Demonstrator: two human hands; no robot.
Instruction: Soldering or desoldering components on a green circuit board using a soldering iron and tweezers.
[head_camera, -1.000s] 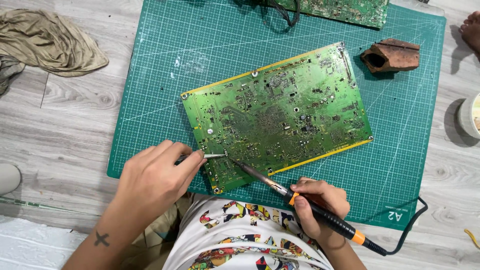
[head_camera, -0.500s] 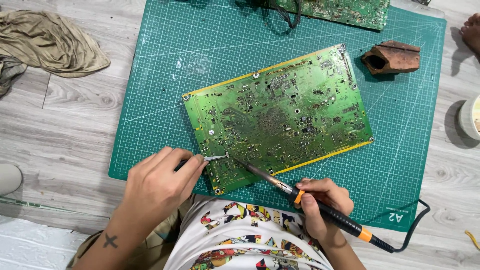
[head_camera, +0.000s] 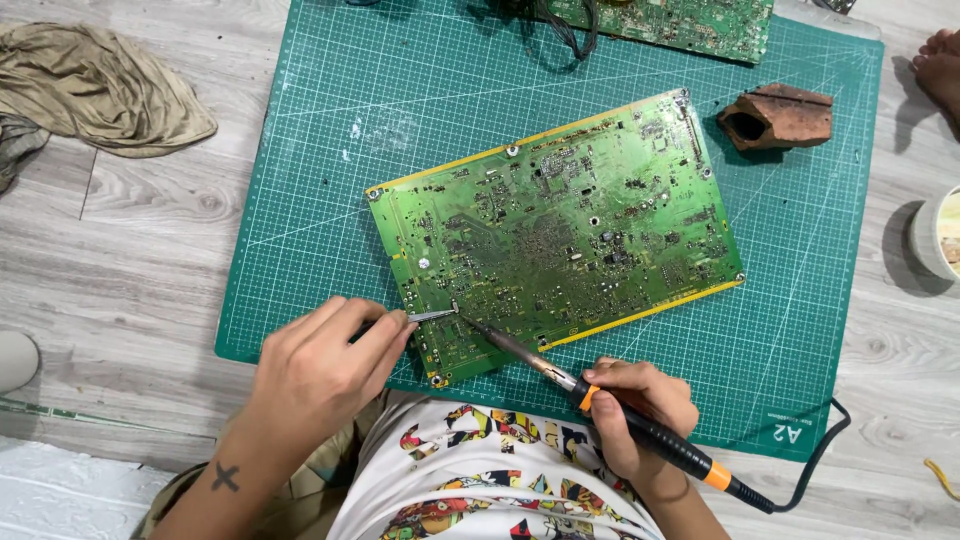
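Note:
A large green circuit board (head_camera: 560, 230) lies tilted on a green cutting mat (head_camera: 330, 120). My left hand (head_camera: 325, 365) pinches metal tweezers (head_camera: 432, 316) whose tips touch the board's near left corner. My right hand (head_camera: 640, 405) grips a black and orange soldering iron (head_camera: 560, 372). Its metal tip meets the tweezers' tips at the same spot on the board. The iron's black cord (head_camera: 815, 470) runs off to the right over the mat's edge.
A second circuit board (head_camera: 670, 22) lies at the mat's far edge with dark cables (head_camera: 560, 25). A brown broken clay piece (head_camera: 775, 115) sits at right. A beige cloth (head_camera: 95, 85) lies at left, a white cup (head_camera: 940, 235) at right, a bare foot (head_camera: 940, 70) at top right.
Both hands have barely shifted; the tweezers and iron tip have crept slightly along the board's near left corner. The board has not moved.

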